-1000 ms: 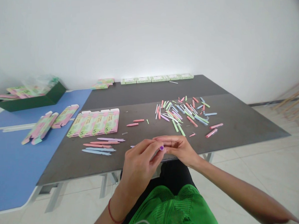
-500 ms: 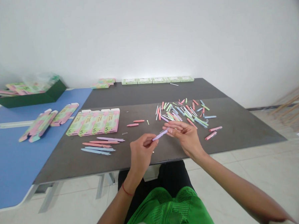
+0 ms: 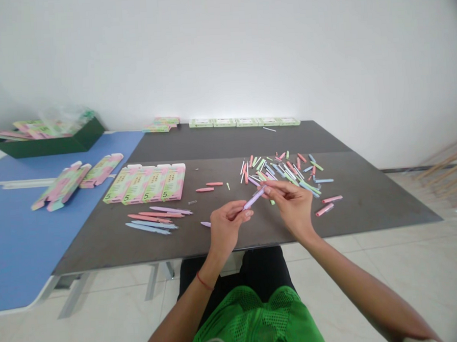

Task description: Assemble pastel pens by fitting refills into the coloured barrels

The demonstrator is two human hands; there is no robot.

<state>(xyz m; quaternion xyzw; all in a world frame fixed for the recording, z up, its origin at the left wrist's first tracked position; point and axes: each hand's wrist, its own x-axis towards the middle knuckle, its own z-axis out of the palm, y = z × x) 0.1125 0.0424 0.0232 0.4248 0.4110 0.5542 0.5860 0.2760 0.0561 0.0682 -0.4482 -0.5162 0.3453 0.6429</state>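
Head view. We see the person's left hand point(image 3: 227, 227) and right hand point(image 3: 289, 206) raised just above a dark grey table top point(image 3: 227, 145), with a slim lilac pen point(image 3: 254, 197) held between them, tilted, over the table. Both hands are mostly closed: the left fingertips point(image 3: 245, 214) pinch the lower end, while the right fingertips point(image 3: 269, 187) pinch the upper end. The pen's smooth plastic barrel is matte pastel.

Just beyond the right hand lies a loose heap of pastel pen parts point(image 3: 278, 171), with pink, green and blue barrels and thin white refills. Its near pieces lie close to the right fingers. A short lilac piece point(image 3: 205, 224) lies just beside the left hand. Assembled pens in a neat row point(image 3: 150, 219) lie further left, below a line of flat printed cartons point(image 3: 145, 183) in pink and green card. Two salmon pen pieces point(image 3: 209, 187) lie between those cartons and the heap.

The table's near edge point(image 3: 232, 247) runs just below the wrists, and the person's green mesh top point(image 3: 255, 317) shows beneath it. Small closed boxes point(image 3: 245, 122) line the far edge. To the left, a blue table point(image 3: 24, 227) holds more cartons point(image 3: 61, 187) and a dark green tray point(image 3: 47, 145).
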